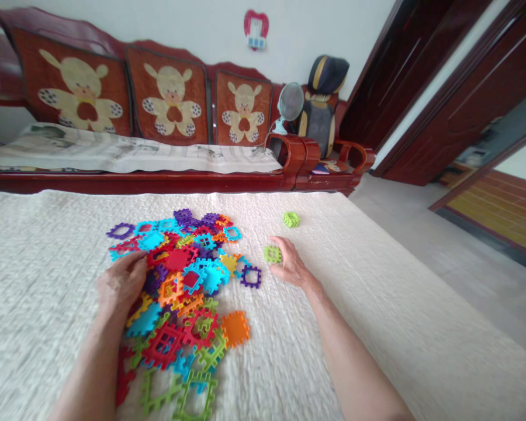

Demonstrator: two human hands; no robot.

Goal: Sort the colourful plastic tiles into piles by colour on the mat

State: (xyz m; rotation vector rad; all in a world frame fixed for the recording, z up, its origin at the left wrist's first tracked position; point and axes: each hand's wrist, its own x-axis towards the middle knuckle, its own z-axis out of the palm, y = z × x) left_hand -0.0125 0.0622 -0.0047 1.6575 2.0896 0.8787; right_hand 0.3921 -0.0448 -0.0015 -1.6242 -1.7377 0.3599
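A heap of interlocking plastic tiles in red, blue, purple, orange, yellow and green [210,275] lies on the white cloth. My left hand [121,282] rests at the heap's left side, thumb and fingers drawn together near a red tile [179,258]; what they hold, if anything, is hidden. To the right of the heap, my right hand [289,264] grips a light green windowed tile [272,254] between thumb and fingers. Beyond it sits a small stack of light green tiles [291,219], apart from the hand. A purple frame tile [251,276] lies at the heap's right edge.
The textured white cloth [377,304] covers the table, whose right edge borders a tiled floor [403,210]. Behind stands a wooden sofa [193,182] with bear-patterned cushions [170,96]. A small fan [291,100] and a massage seat [319,123] are at the back right.
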